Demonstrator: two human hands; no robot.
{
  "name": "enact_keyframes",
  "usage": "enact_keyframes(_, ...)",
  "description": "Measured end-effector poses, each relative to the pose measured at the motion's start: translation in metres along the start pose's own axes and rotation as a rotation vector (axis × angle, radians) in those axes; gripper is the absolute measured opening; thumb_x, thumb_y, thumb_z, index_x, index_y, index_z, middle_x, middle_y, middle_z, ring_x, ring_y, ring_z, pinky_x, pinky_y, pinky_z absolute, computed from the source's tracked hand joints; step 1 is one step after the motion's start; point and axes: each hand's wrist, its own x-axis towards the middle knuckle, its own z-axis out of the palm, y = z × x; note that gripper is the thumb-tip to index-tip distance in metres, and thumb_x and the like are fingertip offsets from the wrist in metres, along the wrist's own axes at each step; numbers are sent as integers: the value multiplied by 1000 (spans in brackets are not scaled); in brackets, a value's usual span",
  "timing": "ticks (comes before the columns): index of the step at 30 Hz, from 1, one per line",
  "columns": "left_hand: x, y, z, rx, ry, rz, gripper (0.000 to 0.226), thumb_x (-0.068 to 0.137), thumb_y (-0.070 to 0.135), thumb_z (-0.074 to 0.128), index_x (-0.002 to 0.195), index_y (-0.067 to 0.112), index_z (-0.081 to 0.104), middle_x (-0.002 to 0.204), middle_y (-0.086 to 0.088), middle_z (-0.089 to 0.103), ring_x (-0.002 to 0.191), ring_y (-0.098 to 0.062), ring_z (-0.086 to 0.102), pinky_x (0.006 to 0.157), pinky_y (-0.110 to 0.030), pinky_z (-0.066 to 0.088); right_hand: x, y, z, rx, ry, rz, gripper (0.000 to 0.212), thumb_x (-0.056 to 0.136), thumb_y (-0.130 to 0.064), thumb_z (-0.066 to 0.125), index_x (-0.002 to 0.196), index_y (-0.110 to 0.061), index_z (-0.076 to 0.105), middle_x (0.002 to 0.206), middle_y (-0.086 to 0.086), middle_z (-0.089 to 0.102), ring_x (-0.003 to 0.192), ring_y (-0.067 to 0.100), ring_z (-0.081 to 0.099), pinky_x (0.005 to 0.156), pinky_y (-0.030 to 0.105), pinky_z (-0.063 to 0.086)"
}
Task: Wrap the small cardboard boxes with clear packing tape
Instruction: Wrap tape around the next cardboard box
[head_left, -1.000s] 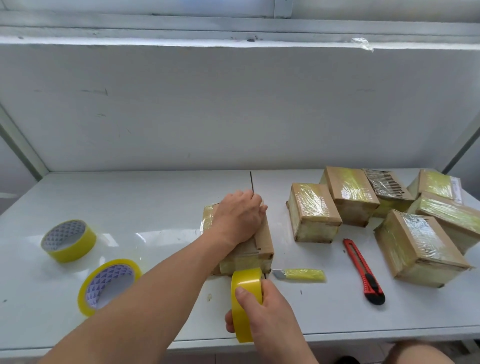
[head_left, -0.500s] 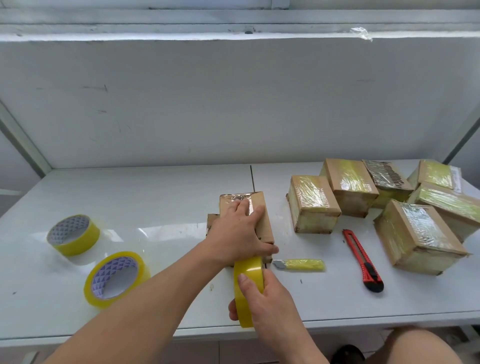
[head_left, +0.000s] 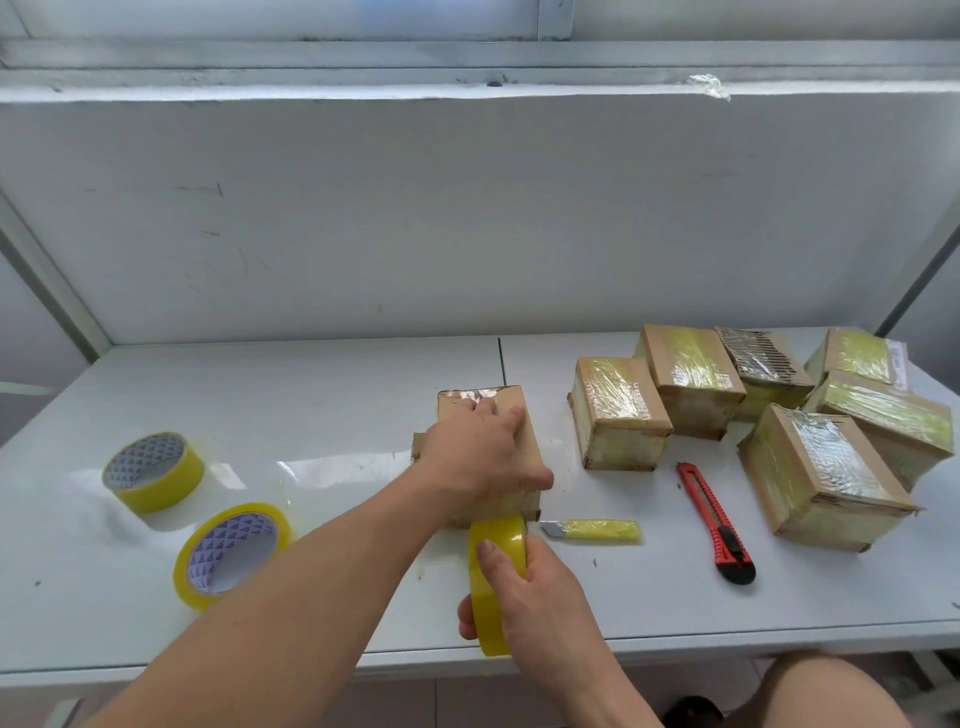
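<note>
Box (head_left: 524, 415) sits mid-table (head_left: 311, 395), brown cardboard with glossy tape on top, long axis running away from the viewer. Nearest, the right hand (head_left: 535, 587) grips a tape roll (head_left: 493, 571) at the box's near end; the left hand (head_left: 480, 457) presses flat on top. Two rolls (head_left: 228, 551) lie left; two cutters (head_left: 714, 525) and six taped boxes (head_left: 826, 467) lie right.
</note>
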Motion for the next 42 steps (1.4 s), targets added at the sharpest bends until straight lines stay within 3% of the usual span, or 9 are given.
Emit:
enact_keyframes(4, 5, 5, -26, -55, -72, -17, 55, 69, 71, 63, 110, 36, 59, 105, 5, 62, 97, -19, 57, 68, -29, 43, -3, -5, -6, -29, -6, -20, 15, 103, -42, 47, 106, -28, 50, 82, 0, 77, 67, 7, 72, 51, 11, 44)
enact_keyframes(12, 13, 5, -57, -210, -250, -68, 42, 73, 66, 69, 94, 29, 70, 98, 4, 65, 89, -17, 63, 60, -27, 45, -8, -8, -13, 29, -88, 63, 27, 103, -42, 49, 107, -16, 52, 81, 13, 77, 67, 26, 74, 60, 27, 57)
enact_keyframes(16, 17, 4, -65, -239, -307, -102, 51, 65, 70, 71, 94, 27, 76, 97, 2, 71, 86, -20, 70, 71, -29, 56, -8, -8, -16, 23, -104, 75, 22, 103, -38, 49, 108, -17, 52, 83, 12, 77, 66, 19, 72, 61, 26, 54)
enact_keyframes(23, 22, -8, -82, -381, -570, -184, 74, 53, 75, 79, 102, 18, 77, 107, -11, 76, 96, -34, 74, 89, -56, 56, -8, -17, -20, 42, -159, 23, 17, 103, -32, 52, 110, -16, 53, 86, 9, 78, 72, 18, 73, 63, 22, 55)
enact_keyframes(28, 16, -14, -85, -155, -372, -56, 85, 67, 96, 47, 104, 25, 75, 102, 1, 72, 95, -21, 70, 90, -42, 56, -4, -19, -19, 40, -132, -41, 21, 104, -39, 51, 109, -19, 53, 84, 7, 78, 83, 26, 75, 81, 38, 58)
enact_keyframes(31, 8, -6, -63, -4, -58, -7, 69, 90, 82, 28, 115, 29, 65, 117, 3, 67, 111, -22, 61, 89, -37, 47, 0, -27, -20, 102, -123, -52, 25, 103, -40, 51, 108, -16, 53, 83, 13, 77, 68, 20, 72, 60, 21, 54)
enact_keyframes(34, 6, -12, -40, -11, 94, 16, 64, 97, 74, 15, 129, 34, 53, 135, 1, 60, 126, -25, 53, 97, -43, 38, 3, -30, -18, 62, -138, -84, 23, 102, -40, 51, 109, -19, 54, 84, 10, 77, 66, 11, 70, 55, 13, 48)
enact_keyframes(39, 25, -26, -41, -60, 30, -10, 69, 98, 73, 13, 141, 32, 46, 146, 1, 53, 135, -23, 46, 107, -46, 32, 13, -18, -14, 35, -110, -120, 19, 103, -37, 52, 111, -20, 54, 83, 5, 77, 68, 6, 70, 59, 12, 48)
enact_keyframes(42, 33, -24, -40, -113, 152, 1, 65, 97, 70, 32, 136, 21, 48, 139, -2, 52, 128, -24, 47, 105, -45, 34, 20, -14, -13, 48, -119, -71, 26, 103, -44, 48, 110, -19, 53, 80, 5, 77, 72, 14, 72, 68, 23, 54)
